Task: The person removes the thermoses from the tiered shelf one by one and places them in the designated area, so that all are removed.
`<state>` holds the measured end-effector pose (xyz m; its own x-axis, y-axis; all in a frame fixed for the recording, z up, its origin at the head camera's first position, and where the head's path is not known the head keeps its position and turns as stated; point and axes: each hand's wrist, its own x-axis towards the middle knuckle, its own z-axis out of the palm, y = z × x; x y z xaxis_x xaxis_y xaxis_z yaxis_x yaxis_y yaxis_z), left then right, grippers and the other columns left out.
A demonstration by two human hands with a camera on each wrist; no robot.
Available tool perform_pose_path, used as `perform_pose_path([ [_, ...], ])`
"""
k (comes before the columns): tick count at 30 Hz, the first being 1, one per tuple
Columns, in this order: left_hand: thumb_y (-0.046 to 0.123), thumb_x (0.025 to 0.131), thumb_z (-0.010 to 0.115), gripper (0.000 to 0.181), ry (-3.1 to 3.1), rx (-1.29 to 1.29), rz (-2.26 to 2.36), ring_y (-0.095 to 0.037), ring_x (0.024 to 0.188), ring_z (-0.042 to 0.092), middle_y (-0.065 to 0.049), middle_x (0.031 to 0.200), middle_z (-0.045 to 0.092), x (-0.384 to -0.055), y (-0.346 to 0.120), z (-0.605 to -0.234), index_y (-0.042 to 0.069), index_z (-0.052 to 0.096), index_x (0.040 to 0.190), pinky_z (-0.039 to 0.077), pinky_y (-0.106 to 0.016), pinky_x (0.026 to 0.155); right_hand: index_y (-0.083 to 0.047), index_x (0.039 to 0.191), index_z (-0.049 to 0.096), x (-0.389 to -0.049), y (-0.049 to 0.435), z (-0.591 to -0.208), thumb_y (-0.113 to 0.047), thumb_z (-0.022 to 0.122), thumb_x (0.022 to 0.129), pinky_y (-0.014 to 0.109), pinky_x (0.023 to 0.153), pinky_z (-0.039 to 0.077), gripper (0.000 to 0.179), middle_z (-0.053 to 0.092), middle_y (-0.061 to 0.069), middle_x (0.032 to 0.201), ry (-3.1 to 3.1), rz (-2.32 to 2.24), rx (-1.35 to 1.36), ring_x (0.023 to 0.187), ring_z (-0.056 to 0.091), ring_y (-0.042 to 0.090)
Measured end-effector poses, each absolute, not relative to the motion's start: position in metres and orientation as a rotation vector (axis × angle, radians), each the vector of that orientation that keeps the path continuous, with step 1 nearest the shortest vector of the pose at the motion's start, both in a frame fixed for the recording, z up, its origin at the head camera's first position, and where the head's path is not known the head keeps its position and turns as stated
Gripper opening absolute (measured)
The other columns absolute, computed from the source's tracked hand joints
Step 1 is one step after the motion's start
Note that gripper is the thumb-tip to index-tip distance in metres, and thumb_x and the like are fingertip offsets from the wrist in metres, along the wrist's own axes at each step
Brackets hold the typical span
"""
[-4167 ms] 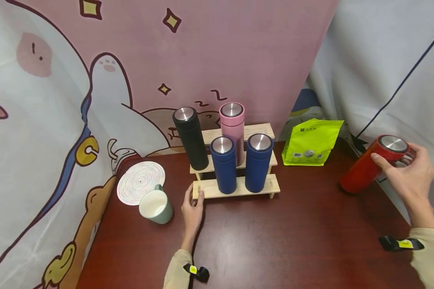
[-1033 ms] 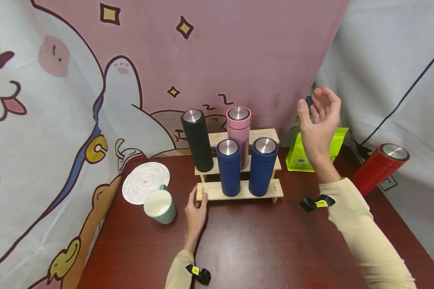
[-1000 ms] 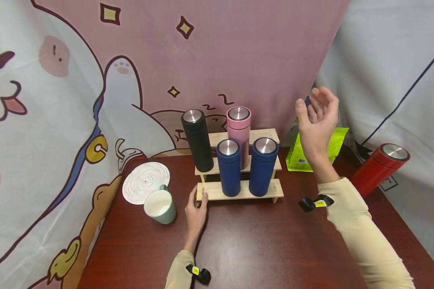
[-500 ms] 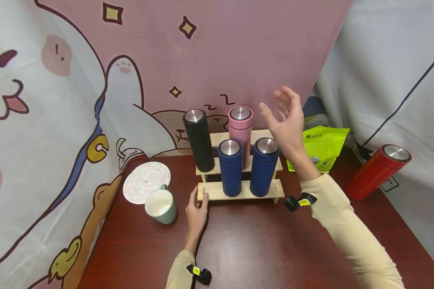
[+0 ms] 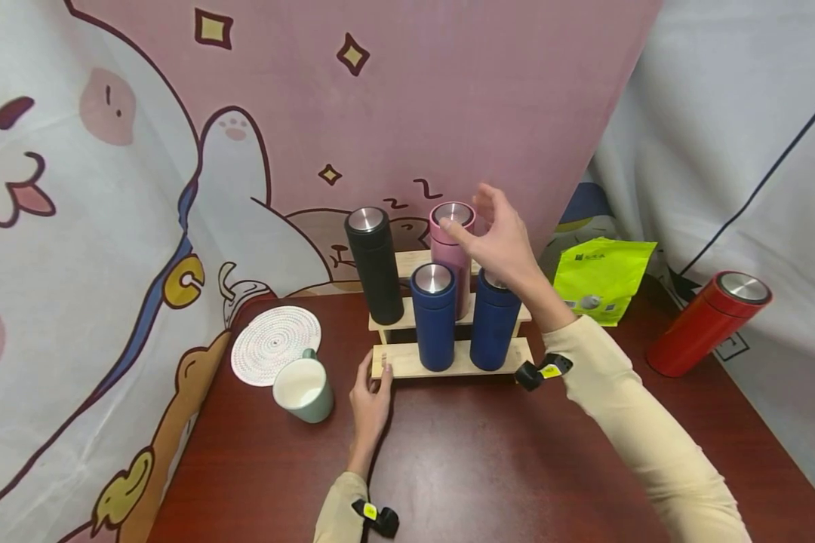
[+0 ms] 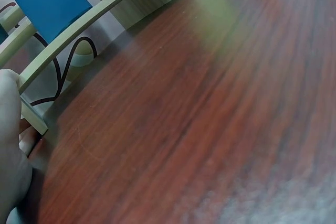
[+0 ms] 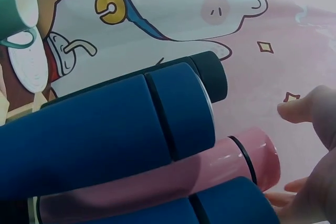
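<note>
My left hand [image 5: 370, 406] grips the left end of the lowest step of a wooden tiered stand [image 5: 399, 357], thumb on top. Two blue thermos bottles [image 5: 436, 326] stand on that step. Behind them are a black thermos bottle [image 5: 375, 271] on the left and a pink thermos bottle [image 5: 450, 255]. My right hand [image 5: 505, 243] is at the pink bottle's lid, thumb in front and fingers to the far right, partly covering the right blue bottle's top. In the right wrist view a gap shows between the thumb and the pink bottle [image 7: 157, 183]; whether the fingertips touch it I cannot tell.
A red thermos bottle [image 5: 708, 324] stands at the table's right side. Near it, at the back, is a bright yellow-green pouch [image 5: 601, 276]. On the left are a pale green mug [image 5: 304, 392] and a round woven mat [image 5: 272, 343]. Printed cloth hangs behind the table [image 5: 462, 467].
Having let go of the red bottle at the right, my right hand has moved left past the pouch and down to the pink bottle's lid. The left hand keeps its grip on the stand.
</note>
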<state>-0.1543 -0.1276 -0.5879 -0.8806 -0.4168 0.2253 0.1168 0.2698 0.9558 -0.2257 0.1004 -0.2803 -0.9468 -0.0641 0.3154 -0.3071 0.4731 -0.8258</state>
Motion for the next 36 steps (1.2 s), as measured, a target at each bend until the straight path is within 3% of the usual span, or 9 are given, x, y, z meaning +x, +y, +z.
perform_pose_path([
  [6,0.031,0.097,0.071,0.047,-2.114,0.272,-1.658,-0.020,0.129,0.059,-0.004,0.140,0.064,-0.154,-0.128,-0.588,0.024,0.059,0.142,0.054,-0.052,0.096,-0.003,0.156,0.030,-0.231,0.095,-0.282,-0.040,0.074,0.090,0.053,0.109,0.045,0.088,0.047,0.022,0.151,-2.628,1.406,0.315,0.131,0.052,0.038],
  [13,0.032,0.097,0.071,0.047,-2.110,0.269,-1.671,-0.018,0.125,0.061,-0.004,0.138,0.065,-0.155,-0.129,-0.589,0.025,0.059,0.142,0.054,-0.049,0.096,0.001,0.150,0.035,-0.237,0.093,-0.282,-0.029,0.076,0.089,0.052,0.107,0.047,0.079,0.052,0.024,0.144,-2.684,1.321,0.336,0.127,0.054,0.038],
  [23,0.032,0.096,0.071,0.048,-2.103,0.267,-1.675,-0.018,0.116,0.065,-0.005,0.134,0.068,-0.156,-0.129,-0.591,0.024,0.059,0.142,0.054,-0.048,0.095,0.000,0.144,0.042,-0.243,0.103,-0.286,-0.025,0.079,0.087,0.052,0.099,0.051,0.073,0.056,0.022,0.138,-2.646,1.307,0.434,0.117,0.059,0.037],
  [36,0.031,0.097,0.071,0.048,-2.118,0.294,-1.667,-0.022,0.128,0.060,-0.008,0.139,0.064,-0.154,-0.128,-0.590,0.021,0.059,0.142,0.054,-0.051,0.097,-0.002,0.142,0.045,-0.242,0.118,-0.288,-0.028,0.082,0.085,0.054,0.096,0.053,0.072,0.058,0.020,0.137,-2.587,1.291,0.446,0.117,0.063,0.039],
])
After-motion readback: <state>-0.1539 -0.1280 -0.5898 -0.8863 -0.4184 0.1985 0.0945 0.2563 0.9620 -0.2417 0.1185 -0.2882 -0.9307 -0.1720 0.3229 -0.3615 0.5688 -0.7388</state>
